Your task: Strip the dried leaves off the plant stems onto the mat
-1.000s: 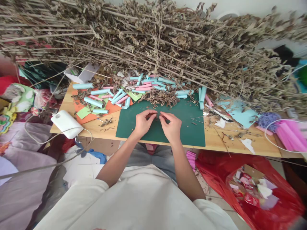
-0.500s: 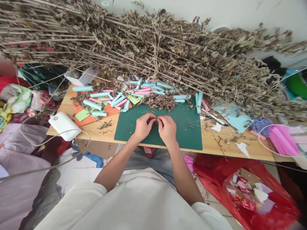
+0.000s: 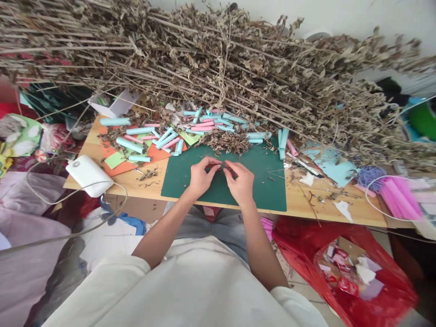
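Both hands hover close together over the green cutting mat [image 3: 184, 181]. My left hand [image 3: 201, 176] is curled in a pinch, thumb and forefinger nearly meeting; a dark speck shows by the tips, too small to name. Facing it, my right hand [image 3: 242, 181] has its thumb and forefinger slightly apart, and nothing can be made out between them. A small gap separates the two hands. Just beyond the fingertips lies a heap of crumbled dried leaves [image 3: 226, 141]. Rolled blue paper tubes [image 3: 131, 145] and pink paper tubes [image 3: 202, 124] lie behind and to the left.
A large bundle of dried leafy stalks [image 3: 218, 68] spans the back of the wooden table [image 3: 153, 186]. At left sits a white device [image 3: 89, 176] with a cable. Thin sticks [image 3: 275, 175] lie on the mat's right. A red plastic bag [image 3: 293, 245] of scraps stands below right.
The fingertips, which met over the mat, have come slightly apart. My right hand has shifted a little to the right and its fingers have loosened.
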A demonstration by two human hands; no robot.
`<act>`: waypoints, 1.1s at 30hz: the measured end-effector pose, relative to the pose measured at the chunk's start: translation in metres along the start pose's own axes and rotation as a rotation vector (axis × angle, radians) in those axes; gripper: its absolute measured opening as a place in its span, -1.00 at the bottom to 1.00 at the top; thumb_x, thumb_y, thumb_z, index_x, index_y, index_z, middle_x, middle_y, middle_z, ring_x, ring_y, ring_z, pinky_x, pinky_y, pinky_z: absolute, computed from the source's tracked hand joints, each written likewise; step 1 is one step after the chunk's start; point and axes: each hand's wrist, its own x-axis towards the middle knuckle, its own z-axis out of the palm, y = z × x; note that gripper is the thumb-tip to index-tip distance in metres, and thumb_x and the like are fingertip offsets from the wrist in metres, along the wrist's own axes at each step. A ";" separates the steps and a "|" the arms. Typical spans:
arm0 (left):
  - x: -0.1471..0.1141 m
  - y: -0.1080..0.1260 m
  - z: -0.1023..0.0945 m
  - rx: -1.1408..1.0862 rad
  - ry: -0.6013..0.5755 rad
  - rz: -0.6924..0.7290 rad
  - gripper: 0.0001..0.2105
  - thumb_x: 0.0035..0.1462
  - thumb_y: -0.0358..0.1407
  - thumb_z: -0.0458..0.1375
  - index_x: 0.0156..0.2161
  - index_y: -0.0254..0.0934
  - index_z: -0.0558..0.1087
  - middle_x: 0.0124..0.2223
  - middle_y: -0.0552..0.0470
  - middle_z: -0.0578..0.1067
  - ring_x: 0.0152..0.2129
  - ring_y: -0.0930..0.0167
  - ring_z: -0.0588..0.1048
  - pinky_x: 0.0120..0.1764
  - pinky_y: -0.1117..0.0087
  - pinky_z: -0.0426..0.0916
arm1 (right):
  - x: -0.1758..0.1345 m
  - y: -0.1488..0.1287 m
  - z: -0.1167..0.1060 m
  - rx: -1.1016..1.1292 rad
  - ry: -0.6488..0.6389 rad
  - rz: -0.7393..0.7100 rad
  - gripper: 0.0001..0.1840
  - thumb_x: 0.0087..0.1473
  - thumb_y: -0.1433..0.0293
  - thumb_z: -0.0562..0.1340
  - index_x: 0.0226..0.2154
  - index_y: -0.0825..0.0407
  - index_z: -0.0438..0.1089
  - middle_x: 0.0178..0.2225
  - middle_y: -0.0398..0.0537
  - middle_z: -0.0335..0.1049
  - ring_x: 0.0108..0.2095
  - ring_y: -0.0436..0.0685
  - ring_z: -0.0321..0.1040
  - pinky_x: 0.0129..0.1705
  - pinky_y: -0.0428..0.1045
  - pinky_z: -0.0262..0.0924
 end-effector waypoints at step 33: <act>-0.001 -0.005 0.001 0.228 -0.101 0.140 -0.88 0.20 -0.42 0.13 -0.16 -0.23 0.44 -0.20 0.01 0.59 -0.26 0.42 0.58 -0.13 0.39 0.45 | -0.003 0.000 0.009 -0.180 0.076 -0.126 -0.73 0.25 0.33 0.11 -0.26 -0.01 0.53 -0.27 0.02 0.55 -0.24 0.13 0.47 -0.11 0.05 0.37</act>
